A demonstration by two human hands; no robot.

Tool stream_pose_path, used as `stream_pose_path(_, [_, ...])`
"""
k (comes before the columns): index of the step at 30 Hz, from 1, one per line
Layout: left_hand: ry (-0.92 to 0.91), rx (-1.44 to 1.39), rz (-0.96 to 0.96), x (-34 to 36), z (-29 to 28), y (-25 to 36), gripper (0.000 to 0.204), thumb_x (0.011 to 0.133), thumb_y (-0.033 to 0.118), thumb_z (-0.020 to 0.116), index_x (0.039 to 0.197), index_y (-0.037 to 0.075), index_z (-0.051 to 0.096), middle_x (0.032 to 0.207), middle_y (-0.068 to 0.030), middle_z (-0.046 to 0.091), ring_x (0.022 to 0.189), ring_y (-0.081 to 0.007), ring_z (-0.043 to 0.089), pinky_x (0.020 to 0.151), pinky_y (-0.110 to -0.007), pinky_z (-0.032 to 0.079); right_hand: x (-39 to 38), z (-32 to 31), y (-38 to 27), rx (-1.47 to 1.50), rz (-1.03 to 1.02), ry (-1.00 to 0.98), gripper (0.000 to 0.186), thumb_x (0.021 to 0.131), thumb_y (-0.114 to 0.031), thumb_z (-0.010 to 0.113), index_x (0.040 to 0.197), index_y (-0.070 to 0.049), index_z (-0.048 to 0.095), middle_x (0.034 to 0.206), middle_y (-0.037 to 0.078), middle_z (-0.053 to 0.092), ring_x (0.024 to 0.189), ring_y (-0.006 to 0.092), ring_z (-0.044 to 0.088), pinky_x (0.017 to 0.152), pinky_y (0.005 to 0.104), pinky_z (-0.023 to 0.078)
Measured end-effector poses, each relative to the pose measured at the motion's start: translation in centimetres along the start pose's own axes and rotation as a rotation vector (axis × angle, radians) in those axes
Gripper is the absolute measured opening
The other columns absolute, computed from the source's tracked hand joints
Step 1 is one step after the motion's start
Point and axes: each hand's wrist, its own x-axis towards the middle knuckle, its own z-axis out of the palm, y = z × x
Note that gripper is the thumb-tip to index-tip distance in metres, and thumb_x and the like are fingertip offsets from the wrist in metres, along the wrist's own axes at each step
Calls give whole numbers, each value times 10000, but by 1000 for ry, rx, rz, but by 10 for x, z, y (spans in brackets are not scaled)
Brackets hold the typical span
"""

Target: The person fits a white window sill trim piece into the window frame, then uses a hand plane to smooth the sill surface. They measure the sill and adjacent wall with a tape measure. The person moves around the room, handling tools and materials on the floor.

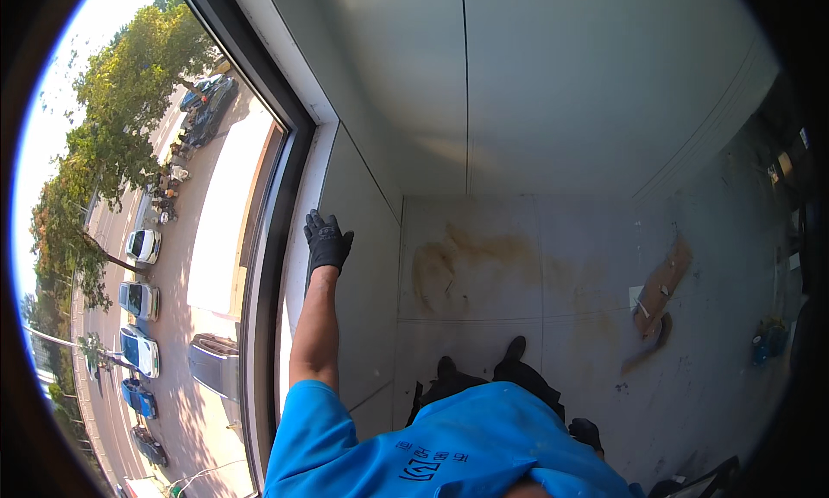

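Note:
My left hand, in a black work glove, rests with its fingers spread on the pale window ledge and the top of the grey wall panel. Nothing is held in it. Just beyond the ledge runs the dark window frame. My right hand, gloved in black too, hangs low beside my body near my right leg. Its fingers are too dark and hidden to make out, and no object shows in it.
Tall grey wall panels rise ahead. The tiled floor has brown stains. A torn brown strip lies to the right, with a small blue-green object farther right. Through the window, parked cars and trees show far below.

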Motion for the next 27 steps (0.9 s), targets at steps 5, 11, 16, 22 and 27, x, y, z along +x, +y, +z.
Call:
stream_pose_path(5, [61, 15, 92, -30, 33, 16, 597, 902, 345, 637, 1365, -12, 511, 1492, -300, 385, 1411, -450, 319, 1161, -521, 250, 18, -16, 29, -369, -118, 60, 154, 928, -160, 537, 882, -80, 661, 835, 78, 660, 713, 185, 606, 664, 344, 504])
stream_pose_path(11, [-610, -296, 120, -216, 158, 108, 441, 854, 354, 724, 1101, -9, 686, 1065, -223, 696, 1059, -368, 648, 905, -464, 514, 78, -65, 4, -687, -587, 272, 170, 918, -169, 569, 1034, -85, 661, 1032, 127, 685, 944, 319, 662, 785, 439, 546])
stream_pose_path(16, [-1198, -343, 350, -280, 196, 249, 301, 881, 359, 654, 977, 83, 728, 927, -132, 711, 872, -306, 668, 775, -434, 518, 89, -172, -24, -739, -578, 363, 147, 949, -175, 563, 1012, -69, 643, 986, 126, 677, 896, 322, 666, 760, 425, 548])
stream_pose_path(22, [-946, -384, 638, -159, 233, 418, 270, 907, 352, 587, 852, 163, 772, 791, -72, 724, 655, -245, 687, 630, -380, 524, 136, -299, -100, -516, -787, 622, 195, 956, -221, 582, 1023, -43, 625, 982, 152, 673, 866, 335, 669, 745, 440, 543])
stream_pose_path(27, [-1001, -550, 179, -120, 123, 647, 354, 891, 387, 659, 805, 45, 690, 782, -80, 719, 735, -165, 696, 582, -316, 475, 184, -394, -172, -357, -708, 711, 305, 959, -295, 586, 1136, -52, 636, 988, 179, 701, 885, 378, 667, 782, 452, 533])
